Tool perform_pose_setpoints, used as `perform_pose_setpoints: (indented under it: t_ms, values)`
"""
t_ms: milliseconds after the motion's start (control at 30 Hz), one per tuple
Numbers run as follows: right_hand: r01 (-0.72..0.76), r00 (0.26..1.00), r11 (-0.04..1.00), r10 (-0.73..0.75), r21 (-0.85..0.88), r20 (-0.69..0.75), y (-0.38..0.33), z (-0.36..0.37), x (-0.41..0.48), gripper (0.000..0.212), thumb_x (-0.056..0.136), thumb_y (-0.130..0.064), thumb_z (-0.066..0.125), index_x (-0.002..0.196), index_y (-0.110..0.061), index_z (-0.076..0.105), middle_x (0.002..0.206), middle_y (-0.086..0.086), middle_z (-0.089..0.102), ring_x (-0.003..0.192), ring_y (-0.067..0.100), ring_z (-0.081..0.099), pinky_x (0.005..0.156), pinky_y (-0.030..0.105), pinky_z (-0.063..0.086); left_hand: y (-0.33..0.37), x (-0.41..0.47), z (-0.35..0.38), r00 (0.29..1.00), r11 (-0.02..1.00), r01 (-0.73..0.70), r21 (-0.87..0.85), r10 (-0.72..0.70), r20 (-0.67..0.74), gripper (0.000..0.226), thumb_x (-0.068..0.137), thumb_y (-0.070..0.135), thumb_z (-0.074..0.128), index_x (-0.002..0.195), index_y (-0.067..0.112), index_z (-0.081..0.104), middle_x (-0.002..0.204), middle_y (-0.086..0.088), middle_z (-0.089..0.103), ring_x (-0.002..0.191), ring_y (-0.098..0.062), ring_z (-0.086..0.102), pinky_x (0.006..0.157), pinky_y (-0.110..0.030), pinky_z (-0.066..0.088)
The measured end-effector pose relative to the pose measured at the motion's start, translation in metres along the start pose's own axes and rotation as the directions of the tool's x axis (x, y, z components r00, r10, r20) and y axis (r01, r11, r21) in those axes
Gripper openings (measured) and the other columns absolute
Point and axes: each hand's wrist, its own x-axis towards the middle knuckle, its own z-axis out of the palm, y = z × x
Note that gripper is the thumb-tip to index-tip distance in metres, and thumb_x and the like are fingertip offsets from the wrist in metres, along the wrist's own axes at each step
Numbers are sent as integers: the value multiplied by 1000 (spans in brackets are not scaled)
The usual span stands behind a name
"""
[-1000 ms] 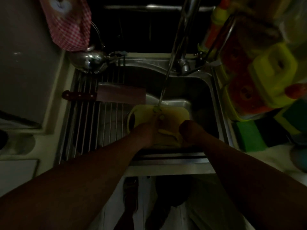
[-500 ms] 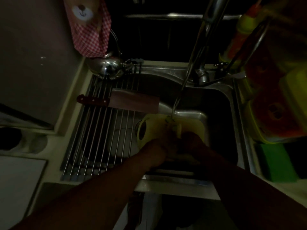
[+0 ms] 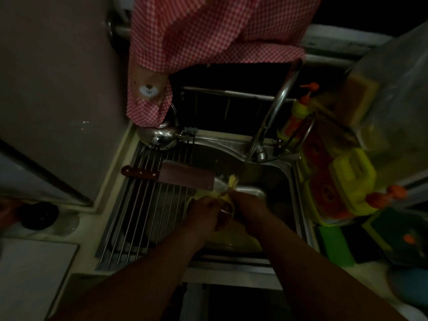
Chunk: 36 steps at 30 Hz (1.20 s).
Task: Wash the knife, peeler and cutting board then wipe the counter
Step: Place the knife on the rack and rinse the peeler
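Note:
The scene is very dark. Over the sink, my left hand and my right hand are close together. Both grip a small yellow peeler under the thin stream of water from the tap. Its upper end sticks out above my fingers. Below my hands the yellow cutting board lies in the basin, mostly covered by them. The knife, a cleaver with a dark wooden handle, lies flat on the wire rack left of my hands.
A steel kettle stands at the rack's far corner under a hanging red checked cloth. A soap bottle, yellow and red containers and a green sponge crowd the counter to the right.
My hands have lifted the peeler off the cutting board and closed together around it under the water. The camera has tilted up, showing more of the cloth.

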Motion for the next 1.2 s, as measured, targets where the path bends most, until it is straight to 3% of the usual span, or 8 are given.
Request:
perform_pose_setpoints:
  t_ms: [133,233,300,400,600,733,1000,1200]
  values:
    - [301,936,854,-349,-425,-39,7,-21,8,28,95,-17,58,120,-18,68,125,16,69,106,29,67,98,54,56,5,18,-5,999,999,-18,42,16,50,21,100,27,62,92,17,78,91,-14,79,87,-36,75,84,-49,60]
    - [472,782,274,-568,-838,255,10,-42,0,64,82,-35,60,145,-26,55,143,7,55,127,29,52,105,45,47,14,23,-6,991,998,-30,49,23,134,22,94,30,70,93,11,80,93,-21,78,82,-36,72,77,-45,55]
    - [440,757,100,-576,-892,309,3,-48,-3,57,85,-47,57,140,-31,59,144,1,55,130,27,51,101,42,44,22,24,-3,987,997,-48,54,39,156,23,99,27,66,96,7,78,90,-22,77,73,-29,71,68,-36,54]
    - [376,745,15,-599,-926,293,-5,-51,0,25,100,-38,52,120,-30,63,124,0,64,116,25,59,88,36,39,32,28,4,989,999,-28,16,26,144,29,104,25,57,107,-1,72,82,-19,73,60,-21,66,50,-23,50]
    - [466,844,422,-477,-778,246,-3,-48,6,27,107,-42,50,124,-29,66,117,-4,72,106,15,66,90,31,49,32,38,4,990,992,-96,87,86,113,37,107,42,48,120,18,73,113,-16,74,94,-29,69,75,-35,52]
    - [423,881,553,-436,-718,182,2,-46,7,12,105,-38,56,112,-32,65,97,-12,67,87,9,65,81,27,48,27,37,0,983,982,-141,123,124,139,31,104,43,53,117,25,75,115,-7,76,106,-26,71,96,-43,55]
    - [362,926,691,-344,-626,155,-3,-45,-11,13,102,-36,64,93,-26,63,66,-5,64,43,-2,56,43,14,40,22,32,2,974,962,-203,184,179,138,20,102,33,61,98,20,75,93,-10,75,79,-18,67,68,-31,50]
    - [375,919,672,-361,-638,159,-1,-43,-23,18,98,-37,69,83,-34,61,58,-14,63,49,-5,59,46,10,40,24,23,5,983,988,-147,42,141,117,34,100,46,60,97,17,78,99,-20,76,87,-30,72,75,-39,56]
